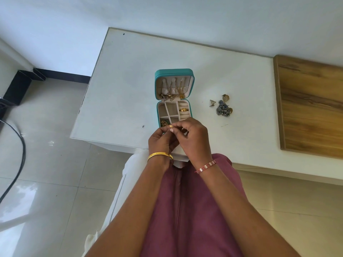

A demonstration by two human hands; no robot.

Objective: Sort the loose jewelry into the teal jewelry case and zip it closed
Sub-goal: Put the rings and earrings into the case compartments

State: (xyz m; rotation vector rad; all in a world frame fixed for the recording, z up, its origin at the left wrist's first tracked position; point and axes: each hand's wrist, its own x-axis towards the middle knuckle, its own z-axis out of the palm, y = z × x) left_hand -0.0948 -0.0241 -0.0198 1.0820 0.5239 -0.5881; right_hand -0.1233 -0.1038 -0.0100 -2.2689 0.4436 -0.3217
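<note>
The teal jewelry case (157,112) lies open on the white table, lid up with several necklaces (171,91) hanging inside. A gold ring (183,109) rests in the ring roll, and a greenish piece (164,123) fills the near left compartment. My left hand (161,140) and my right hand (194,136) meet just in front of the case, fingertips pinching one small gold earring (171,126) between them. A pile of loose earrings (223,107) lies on the table to the right of the case.
The white table (120,89) ends at a near edge just under my hands. A wooden board (311,108) covers its right side. A black cable (18,154) trails over the tiled floor at left. My lap in maroon cloth fills the foreground.
</note>
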